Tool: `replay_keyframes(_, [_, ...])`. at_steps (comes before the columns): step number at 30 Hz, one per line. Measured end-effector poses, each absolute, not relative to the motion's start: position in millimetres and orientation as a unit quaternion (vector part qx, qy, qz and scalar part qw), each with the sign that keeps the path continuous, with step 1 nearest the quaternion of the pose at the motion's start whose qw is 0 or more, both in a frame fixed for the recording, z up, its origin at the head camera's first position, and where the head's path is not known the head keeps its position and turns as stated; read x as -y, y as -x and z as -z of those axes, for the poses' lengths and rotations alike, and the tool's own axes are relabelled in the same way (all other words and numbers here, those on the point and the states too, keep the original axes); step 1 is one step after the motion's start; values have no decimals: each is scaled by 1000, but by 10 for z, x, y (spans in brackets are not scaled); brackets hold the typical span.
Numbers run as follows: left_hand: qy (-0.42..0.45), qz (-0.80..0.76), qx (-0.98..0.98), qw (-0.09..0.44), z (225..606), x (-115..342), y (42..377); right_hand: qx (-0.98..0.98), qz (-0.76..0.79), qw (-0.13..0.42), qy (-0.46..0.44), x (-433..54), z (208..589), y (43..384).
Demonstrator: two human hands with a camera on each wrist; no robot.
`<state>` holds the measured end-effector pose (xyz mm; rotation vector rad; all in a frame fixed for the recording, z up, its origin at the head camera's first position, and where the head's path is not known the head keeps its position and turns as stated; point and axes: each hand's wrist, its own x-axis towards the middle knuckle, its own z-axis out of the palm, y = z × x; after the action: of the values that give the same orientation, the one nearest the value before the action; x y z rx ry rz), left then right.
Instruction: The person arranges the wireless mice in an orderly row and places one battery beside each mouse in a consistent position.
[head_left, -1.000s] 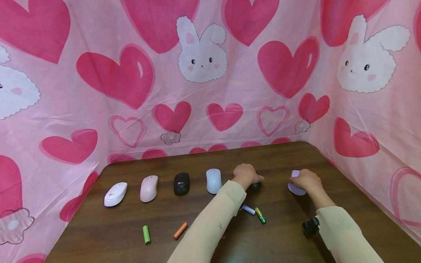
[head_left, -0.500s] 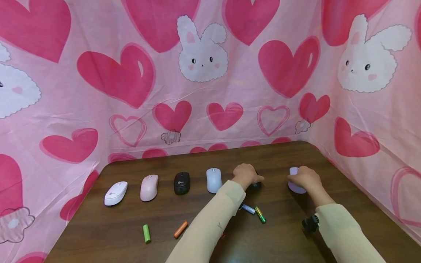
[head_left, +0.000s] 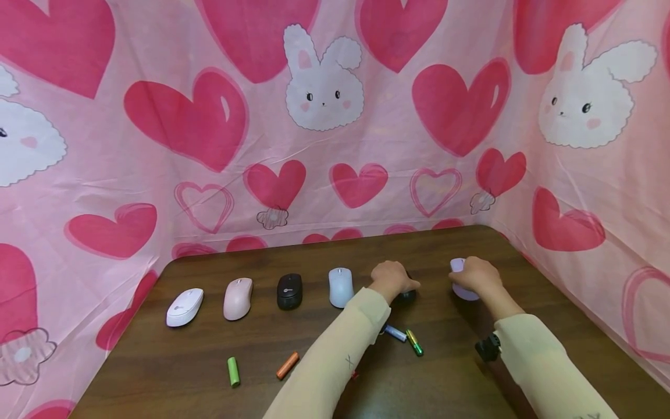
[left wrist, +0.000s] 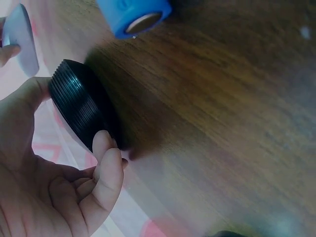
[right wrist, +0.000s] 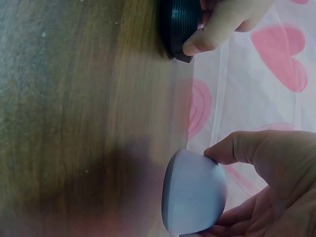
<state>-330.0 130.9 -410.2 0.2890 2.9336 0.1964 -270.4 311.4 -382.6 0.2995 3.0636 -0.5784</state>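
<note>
My left hand (head_left: 391, 279) holds a black computer mouse (left wrist: 81, 103) with ribbed sides between thumb and fingers; in the head view the hand covers most of it. To the right, a lavender mouse (head_left: 464, 292) is gripped from above by my right hand (head_left: 479, 275). The right wrist view shows the lavender mouse (right wrist: 195, 192) pinched between thumb and fingers, with a dark shadow on the wood beside it; whether it touches the table I cannot tell. Left of my left hand stands a light blue mouse (head_left: 341, 288).
Further left in the row are a black mouse (head_left: 289, 292), a pink mouse (head_left: 238, 299) and a white mouse (head_left: 185, 307). Nearer lie a green battery (head_left: 232, 372), an orange battery (head_left: 287, 366), a blue battery (head_left: 395, 333) and a green-gold battery (head_left: 414, 343). A patterned cloth (head_left: 324, 145) surrounds the table (head_left: 183, 361).
My right hand has moved left with the lavender mouse, and slightly toward the back, closer to the black mouse. My left hand has stayed on the black mouse.
</note>
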Motion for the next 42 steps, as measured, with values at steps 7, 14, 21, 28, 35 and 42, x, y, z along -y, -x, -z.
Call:
replay_keyframes(7, [-98, -67, -989, 90, 4142, -1307, 3315, -982, 179, 0, -57, -3110, 3889, 2830])
replay_keyframes(14, [-101, -70, -988, 90, 4155, -1285, 3292, -981, 190, 8, -36, -3096, 3938, 2880])
replay_keyframes(21, [-97, -71, -989, 86, 4145, -1278, 3268, -977, 208, 38, -32, -3082, 3959, 2922])
replay_keyframes(28, [-91, -73, -989, 89, 4128, -1289, 3269, -977, 204, 50, -27, -3056, 3962, 2988])
replay_keyframes(35, [-92, -69, -989, 88, 4115, -1298, 3286, -980, 194, 52, -16, -3031, 3968, 3041])
replay_keyframes(42, [-94, -68, -989, 90, 4104, -1302, 3290, -979, 195, 56, -21, -3020, 3996, 3072])
